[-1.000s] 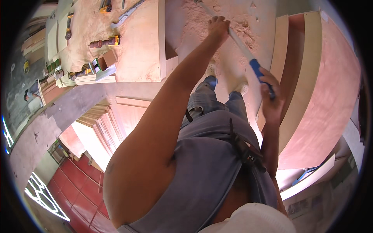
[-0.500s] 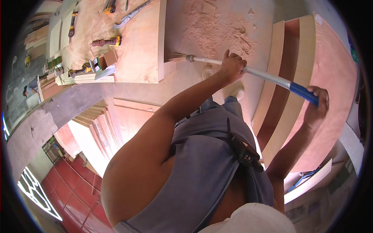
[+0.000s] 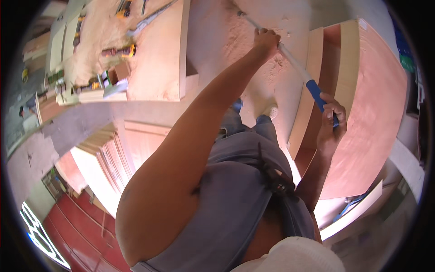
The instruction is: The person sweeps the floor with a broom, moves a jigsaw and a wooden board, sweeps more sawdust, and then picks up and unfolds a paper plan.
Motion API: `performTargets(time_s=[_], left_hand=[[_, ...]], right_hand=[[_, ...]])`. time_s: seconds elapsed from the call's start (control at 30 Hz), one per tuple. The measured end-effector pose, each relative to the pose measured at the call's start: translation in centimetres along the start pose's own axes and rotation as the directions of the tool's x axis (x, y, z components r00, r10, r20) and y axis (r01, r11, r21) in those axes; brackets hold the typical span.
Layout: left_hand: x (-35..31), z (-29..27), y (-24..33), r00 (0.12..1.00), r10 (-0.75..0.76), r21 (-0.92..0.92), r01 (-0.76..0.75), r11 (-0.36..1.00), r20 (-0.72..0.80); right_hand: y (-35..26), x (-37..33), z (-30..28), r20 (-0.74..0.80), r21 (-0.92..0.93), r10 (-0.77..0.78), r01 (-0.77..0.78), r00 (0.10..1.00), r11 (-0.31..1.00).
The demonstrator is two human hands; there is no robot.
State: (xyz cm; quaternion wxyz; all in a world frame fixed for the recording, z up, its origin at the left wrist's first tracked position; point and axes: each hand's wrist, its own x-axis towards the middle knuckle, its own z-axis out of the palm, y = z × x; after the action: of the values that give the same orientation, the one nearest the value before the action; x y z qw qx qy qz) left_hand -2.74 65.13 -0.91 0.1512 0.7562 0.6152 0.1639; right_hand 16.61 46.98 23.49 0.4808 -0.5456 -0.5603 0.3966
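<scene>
I look straight down my own body at a floor strewn with sawdust [image 3: 235, 36]. A long white pole with a blue grip [image 3: 294, 65], like a broom handle, runs from the upper middle down to the right. My left hand [image 3: 266, 40] grips the white shaft far out, with the arm stretched forward. My right hand [image 3: 331, 122] holds the blue grip close to my body. The pole's far end reaches into the sawdust near the top edge; its head is not visible.
A workbench of plywood [image 3: 156, 59] at upper left carries sawdust, yellow power tools [image 3: 120, 51] and a small box [image 3: 118, 71]. A reddish plywood cabinet carcass [image 3: 362, 113] stands at right. Stacked boards [image 3: 108, 154] lie at left over red floor tiles [image 3: 68, 226].
The pole swung back from a flatter, sideways lie to a steeper one pointing away. My left hand moved up and forward along the floor; my right hand pulled in closer.
</scene>
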Motion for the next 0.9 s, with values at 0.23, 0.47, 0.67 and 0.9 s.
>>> performTargets(time_s=[0.23, 0.47, 0.67, 0.9], left_hand=[[-4.6, -4.2, 1.4, 0.949, 0.315, -0.100, -0.314, 0.944, -0.008], [-9.6, -7.4, 4.9, 0.884, 0.467, -0.306, -0.436, 0.847, 0.033], [-18.7, -6.0, 5.2, 0.682, 0.696, -0.398, -0.588, 0.705, 0.225], [-34.1, -4.0, 17.8, -0.150, 0.858, -0.721, -0.622, 0.305, 0.492]], right_hand=[[-5.7, -7.9, -3.0, -0.154, -0.068, -0.194, 0.185, 0.969, 0.980], [-10.3, -13.3, -1.1, -0.371, -0.001, -0.190, 0.204, 0.909, 0.979], [-8.9, -26.2, -0.9, -0.644, -0.120, -0.158, 0.106, 0.748, 0.987], [-15.3, -52.1, 1.4, -0.884, -0.425, -0.353, -0.212, 0.307, 0.880]])
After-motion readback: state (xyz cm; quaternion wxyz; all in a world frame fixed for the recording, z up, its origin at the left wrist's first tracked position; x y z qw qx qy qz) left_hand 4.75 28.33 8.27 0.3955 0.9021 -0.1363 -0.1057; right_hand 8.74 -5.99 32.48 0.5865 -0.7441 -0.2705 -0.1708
